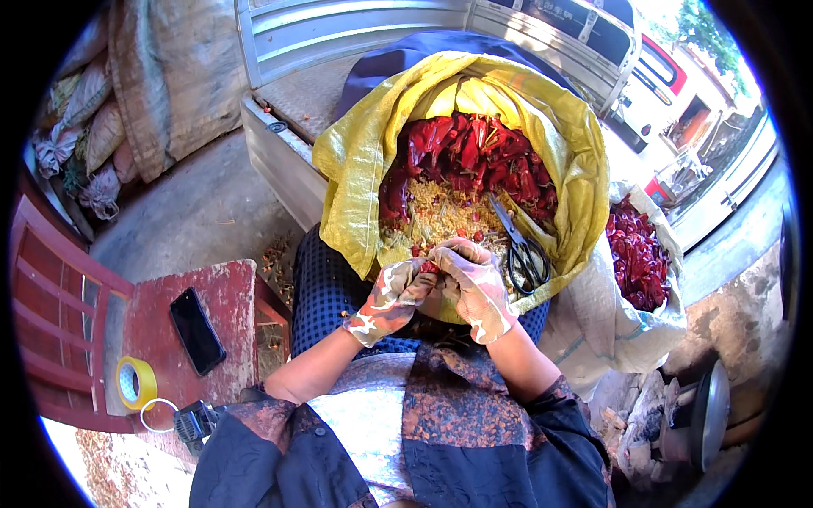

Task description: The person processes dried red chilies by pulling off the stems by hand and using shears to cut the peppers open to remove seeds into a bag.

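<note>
Both hands wear camouflage-patterned gloves and meet at the front lip of a yellow woven sack (351,199). My left hand (391,300) is closed, its fingertips pinching a small piece of dried red chili (430,267). From the other side, my right hand (476,288) closes on the same chili, its fingers partly covering it. Inside the sack, whole dried red chilies (474,152) are heaped at the back, with loose yellow seeds (440,212) in front of them. Black-handled scissors (527,264) lie on the seeds just right of my right hand, blades pointing away.
A white sack (584,317) of red chili pieces (637,254) stands at the right. On the left, a worn red chair (152,313) holds a black phone (197,330) and yellow tape (135,383). A truck bed (288,161) is behind; a round metal lid (716,415) is lower right.
</note>
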Tool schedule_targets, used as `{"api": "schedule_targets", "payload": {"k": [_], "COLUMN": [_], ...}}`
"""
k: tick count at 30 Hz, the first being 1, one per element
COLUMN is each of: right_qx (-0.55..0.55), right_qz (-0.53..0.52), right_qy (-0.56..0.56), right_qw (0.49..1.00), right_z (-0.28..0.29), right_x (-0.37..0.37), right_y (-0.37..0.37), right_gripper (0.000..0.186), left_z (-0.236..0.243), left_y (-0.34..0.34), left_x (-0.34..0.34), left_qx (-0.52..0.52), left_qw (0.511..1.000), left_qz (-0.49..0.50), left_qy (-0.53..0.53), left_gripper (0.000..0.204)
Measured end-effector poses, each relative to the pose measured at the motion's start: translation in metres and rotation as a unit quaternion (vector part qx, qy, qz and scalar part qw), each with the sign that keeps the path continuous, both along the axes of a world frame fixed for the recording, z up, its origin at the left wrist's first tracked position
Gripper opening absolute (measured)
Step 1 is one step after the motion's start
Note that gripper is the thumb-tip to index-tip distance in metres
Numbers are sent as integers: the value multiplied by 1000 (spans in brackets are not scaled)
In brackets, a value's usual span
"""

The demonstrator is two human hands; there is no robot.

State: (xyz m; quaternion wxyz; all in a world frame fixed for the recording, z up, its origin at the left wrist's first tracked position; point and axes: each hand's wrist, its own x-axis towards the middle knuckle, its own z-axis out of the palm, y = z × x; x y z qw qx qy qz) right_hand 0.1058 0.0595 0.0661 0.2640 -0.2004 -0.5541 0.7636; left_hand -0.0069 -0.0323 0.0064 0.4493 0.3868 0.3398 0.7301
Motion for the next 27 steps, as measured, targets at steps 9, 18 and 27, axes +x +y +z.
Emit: {"api": "schedule_targets", "payload": {"k": [9, 18, 27], "right_qx": [-298, 481, 678], "right_qz": [42, 123, -13], "right_qy": [32, -75, -382], "right_qw": [953, 865, 627], "right_z": [-8, -17, 6], "right_x": [-1, 12, -78], "right_y": [5, 48, 44], "right_gripper": [7, 14, 27], "left_z": [7, -4, -8], "left_y": [-3, -8, -9], "left_x": [0, -23, -36], "left_qx": [-9, -60, -37], "left_qw": [992, 994, 977], "left_qz": [20, -38, -23], "left_qy": [128, -82, -209], "left_gripper": [9, 26, 16]}}
